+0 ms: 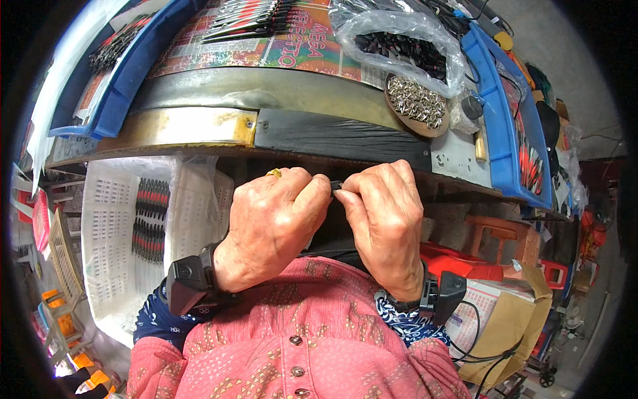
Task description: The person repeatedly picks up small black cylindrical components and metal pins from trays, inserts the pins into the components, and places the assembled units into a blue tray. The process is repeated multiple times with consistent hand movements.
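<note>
My left hand (276, 216) and my right hand (387, 223) meet in front of the table edge, above my lap. Both are closed, fingertips nearly touching. Pinched between them is a small black part (337, 185), mostly covered by my fingers, so its kind does not show. A round shallow dish (435, 131) of small silver metal pieces (417, 101) stands on the table, beyond my right hand. Behind it lies an open clear plastic bag (359, 25) with many small black parts (405, 53) inside.
Slim silver, red and black pieces (249, 18) lie on a printed sheet at the back. Blue trays (123, 100) flank the table left and right. At lower left, a white plastic basket (109, 219) holds rows of red-and-black pieces (151, 213). Red stools (502, 233) stand at the right.
</note>
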The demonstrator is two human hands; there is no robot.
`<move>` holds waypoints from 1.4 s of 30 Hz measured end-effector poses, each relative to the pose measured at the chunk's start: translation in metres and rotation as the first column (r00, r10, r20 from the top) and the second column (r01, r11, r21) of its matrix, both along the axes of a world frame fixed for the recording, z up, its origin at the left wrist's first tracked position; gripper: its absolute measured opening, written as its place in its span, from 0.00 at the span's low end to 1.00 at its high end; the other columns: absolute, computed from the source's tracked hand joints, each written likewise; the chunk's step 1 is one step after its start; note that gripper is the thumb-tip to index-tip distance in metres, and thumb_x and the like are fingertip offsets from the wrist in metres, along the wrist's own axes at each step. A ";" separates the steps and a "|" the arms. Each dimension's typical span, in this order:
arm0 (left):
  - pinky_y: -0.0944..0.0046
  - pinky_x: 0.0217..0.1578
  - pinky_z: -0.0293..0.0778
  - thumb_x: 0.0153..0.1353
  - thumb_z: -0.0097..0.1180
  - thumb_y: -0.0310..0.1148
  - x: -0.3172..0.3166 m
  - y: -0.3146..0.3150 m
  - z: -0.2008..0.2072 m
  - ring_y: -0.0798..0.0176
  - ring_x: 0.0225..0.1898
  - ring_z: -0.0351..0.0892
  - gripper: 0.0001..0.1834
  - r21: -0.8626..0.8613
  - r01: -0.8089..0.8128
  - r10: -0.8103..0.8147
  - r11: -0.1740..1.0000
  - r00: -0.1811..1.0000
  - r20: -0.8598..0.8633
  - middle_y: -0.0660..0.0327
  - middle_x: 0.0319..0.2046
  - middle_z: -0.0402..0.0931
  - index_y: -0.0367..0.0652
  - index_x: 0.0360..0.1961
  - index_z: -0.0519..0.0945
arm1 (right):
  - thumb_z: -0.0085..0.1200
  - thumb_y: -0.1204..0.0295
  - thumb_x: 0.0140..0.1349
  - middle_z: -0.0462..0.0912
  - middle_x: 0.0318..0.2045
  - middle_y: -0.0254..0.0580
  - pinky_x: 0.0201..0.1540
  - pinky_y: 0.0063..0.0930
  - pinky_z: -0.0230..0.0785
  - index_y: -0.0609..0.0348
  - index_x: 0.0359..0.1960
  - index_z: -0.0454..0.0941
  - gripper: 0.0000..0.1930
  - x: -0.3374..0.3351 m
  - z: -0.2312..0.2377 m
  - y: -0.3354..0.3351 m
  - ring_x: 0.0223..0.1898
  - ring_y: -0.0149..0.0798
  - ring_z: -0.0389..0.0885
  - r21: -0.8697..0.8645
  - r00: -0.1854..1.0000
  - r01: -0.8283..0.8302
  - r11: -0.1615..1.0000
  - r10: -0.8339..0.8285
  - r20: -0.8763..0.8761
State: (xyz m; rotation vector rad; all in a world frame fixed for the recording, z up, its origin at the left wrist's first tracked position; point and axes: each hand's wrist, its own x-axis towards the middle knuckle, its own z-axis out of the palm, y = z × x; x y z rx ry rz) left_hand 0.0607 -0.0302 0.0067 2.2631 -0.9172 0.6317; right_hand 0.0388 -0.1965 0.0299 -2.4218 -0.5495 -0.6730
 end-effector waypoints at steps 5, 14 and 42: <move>0.59 0.21 0.71 0.48 0.61 0.26 0.000 -0.001 0.000 0.57 0.22 0.73 0.09 -0.002 -0.010 0.010 1.000 1.000 0.012 0.60 0.21 0.67 0.42 0.31 0.75 | 0.65 0.82 0.45 0.74 0.28 0.42 0.36 0.38 0.66 0.61 0.29 0.75 0.11 -0.001 -0.001 -0.001 0.31 0.45 0.72 0.019 0.999 0.015 1.000 -0.014 -0.043; 0.59 0.22 0.71 0.47 0.63 0.26 -0.001 0.000 0.002 0.57 0.23 0.75 0.12 -0.020 -0.015 0.014 1.000 1.000 -0.008 0.60 0.23 0.71 0.41 0.34 0.77 | 0.64 0.79 0.58 0.75 0.28 0.30 0.24 0.12 0.63 0.66 0.42 0.79 0.11 -0.002 -0.001 -0.007 0.23 0.20 0.70 0.539 0.826 0.236 0.809 0.126 -0.550; 0.58 0.20 0.70 0.47 0.62 0.27 -0.002 0.003 0.000 0.56 0.21 0.73 0.09 -0.035 0.012 -0.014 0.999 0.999 -0.052 0.60 0.21 0.67 0.44 0.27 0.72 | 0.58 0.71 0.66 0.80 0.21 0.37 0.18 0.16 0.64 0.66 0.39 0.79 0.09 0.002 -0.019 -0.002 0.15 0.24 0.73 0.817 0.659 0.307 0.487 0.511 -0.552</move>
